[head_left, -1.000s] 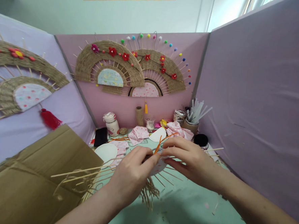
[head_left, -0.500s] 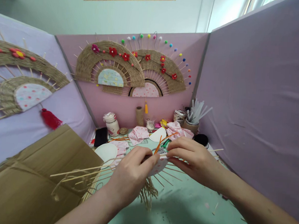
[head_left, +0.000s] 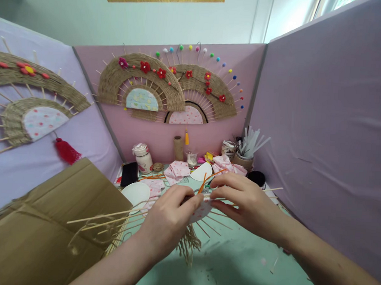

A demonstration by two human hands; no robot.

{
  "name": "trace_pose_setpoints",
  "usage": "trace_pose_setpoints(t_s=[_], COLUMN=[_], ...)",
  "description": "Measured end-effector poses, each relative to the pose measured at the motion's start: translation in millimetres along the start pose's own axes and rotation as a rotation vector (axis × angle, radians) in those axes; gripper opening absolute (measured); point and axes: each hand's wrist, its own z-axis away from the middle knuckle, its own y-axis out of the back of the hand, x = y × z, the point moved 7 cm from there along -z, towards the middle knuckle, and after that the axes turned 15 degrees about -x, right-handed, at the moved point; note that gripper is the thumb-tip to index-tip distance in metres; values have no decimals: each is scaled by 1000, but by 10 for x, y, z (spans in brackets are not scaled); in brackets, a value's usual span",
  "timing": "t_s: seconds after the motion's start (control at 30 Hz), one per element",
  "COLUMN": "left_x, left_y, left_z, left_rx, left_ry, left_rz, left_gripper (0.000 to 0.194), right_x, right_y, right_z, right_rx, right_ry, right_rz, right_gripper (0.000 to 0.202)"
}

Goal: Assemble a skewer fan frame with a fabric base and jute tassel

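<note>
Between my hands is a small half-round fan piece (head_left: 201, 211) covered in dotted cloth, with thin wooden sticks fanning out from it. My left hand (head_left: 169, 214) is closed on its left part, thumb along the straight upper edge. At the right end of that edge, my right hand (head_left: 238, 199) pinches the piece with bent fingers. An orange strip (head_left: 202, 183) sticks up between the hands, crossing another one. Twine strands (head_left: 189, 243) hang below the piece, and loose twine trails among the sticks at left. The fingertips are partly hidden.
Brown cardboard (head_left: 57, 211) leans at the left. Across the back of the green table (head_left: 234, 265) stand a white bottle (head_left: 142, 159), a cardboard tube (head_left: 178, 148) and a jar of translucent sticks (head_left: 243, 161). Woven fans (head_left: 143, 77) hang on the pink panel.
My right hand has shifted slightly left along the straight edge of the piece. My left hand keeps its hold, and the camera view has moved a little.
</note>
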Motion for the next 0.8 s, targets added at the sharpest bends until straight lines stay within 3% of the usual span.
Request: trace_pose_setpoints(t_s=[0.2,0.4,0.53,0.63,0.8], left_x=[-6,-159,-351,-439,-454], left_y=[2,152,241,271,262], left_z=[2,68,215,281,246], left_rx=[47,-80,-211,-210,-174], left_ry=[1,149,249,251,190], left_rz=[43,159,252,317,369], left_gripper=[24,38,25,16,18], right_x=[10,32,52,81,109], right_y=[-61,-146,-154,-174,-198], right_z=[-101,-126,-111,-110,-98], right_rx=[-31,-57,-70,-82,-86], right_ry=[-99,-157,-151,-156,-159], right_rz=[-80,-117,-103,-111,-124], right_gripper=[22,20,20,19,17])
